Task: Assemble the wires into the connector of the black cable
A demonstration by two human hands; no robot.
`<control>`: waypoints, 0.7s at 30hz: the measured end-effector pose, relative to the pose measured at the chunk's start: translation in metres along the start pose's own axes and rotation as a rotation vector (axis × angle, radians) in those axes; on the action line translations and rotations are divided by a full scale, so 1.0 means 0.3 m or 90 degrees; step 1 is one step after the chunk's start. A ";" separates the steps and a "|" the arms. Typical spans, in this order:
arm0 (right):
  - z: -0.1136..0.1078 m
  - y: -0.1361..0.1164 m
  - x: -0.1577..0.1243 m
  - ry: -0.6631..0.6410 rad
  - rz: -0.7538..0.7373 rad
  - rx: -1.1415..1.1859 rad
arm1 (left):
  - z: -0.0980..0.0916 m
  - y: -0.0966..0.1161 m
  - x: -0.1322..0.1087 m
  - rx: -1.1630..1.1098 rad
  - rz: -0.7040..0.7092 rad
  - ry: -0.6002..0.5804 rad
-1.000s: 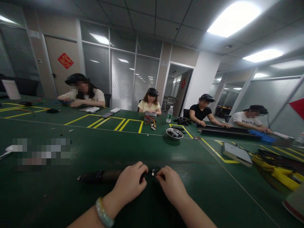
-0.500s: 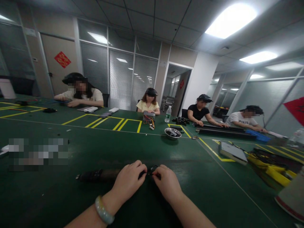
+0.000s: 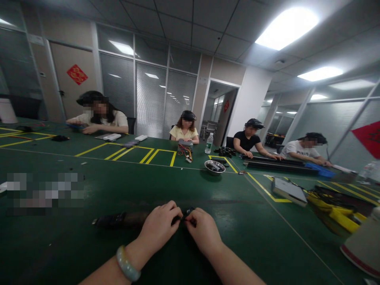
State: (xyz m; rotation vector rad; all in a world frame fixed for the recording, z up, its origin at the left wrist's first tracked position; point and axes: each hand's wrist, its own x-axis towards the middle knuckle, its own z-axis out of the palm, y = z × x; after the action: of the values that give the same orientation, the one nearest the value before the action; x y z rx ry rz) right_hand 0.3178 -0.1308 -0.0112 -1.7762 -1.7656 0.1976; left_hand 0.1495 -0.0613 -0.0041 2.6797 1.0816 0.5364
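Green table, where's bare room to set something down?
Bare: from the left hand and right hand forward to the metal bowl; also between the right hand and the silver box. Crowded: around the yellow bin and beige container.

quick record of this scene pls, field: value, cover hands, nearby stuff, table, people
left hand: fingertips closed on a small dark piece, mostly hidden
right hand: fingertips closed at the same piece, close to the left hand
bracelet: pale, on left wrist
tool: dark, tube-shaped, lying at the left hand, partly covered
table: green, yellow lines
bowl: metal, beyond the hands, dark bits inside
bottle: upright, behind the bowl
people: four, across the table
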 end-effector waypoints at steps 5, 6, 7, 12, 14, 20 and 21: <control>0.000 0.002 0.000 -0.004 0.011 0.013 | 0.009 -0.009 0.003 0.002 0.018 0.013; -0.001 0.001 -0.001 -0.007 0.015 0.015 | 0.004 -0.011 0.002 0.001 0.028 0.012; -0.004 -0.001 -0.003 -0.010 0.017 0.017 | -0.001 -0.012 0.001 0.000 0.039 0.009; -0.012 -0.016 -0.019 -0.025 0.007 -0.004 | -0.030 -0.016 -0.010 -0.005 0.096 -0.019; -0.012 -0.021 -0.025 -0.032 0.009 -0.016 | -0.033 -0.016 -0.014 -0.008 0.102 -0.023; -0.006 -0.023 -0.026 -0.041 0.020 -0.021 | -0.034 -0.001 -0.021 -0.010 0.081 -0.015; -0.007 -0.024 -0.025 -0.042 0.022 -0.019 | -0.036 0.003 -0.021 -0.009 0.078 -0.017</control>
State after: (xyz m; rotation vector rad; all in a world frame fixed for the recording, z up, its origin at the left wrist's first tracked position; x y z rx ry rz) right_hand 0.3120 -0.1391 -0.0083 -1.8415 -1.7937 0.2478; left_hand 0.1415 -0.0657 0.0044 2.7462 0.9070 0.5253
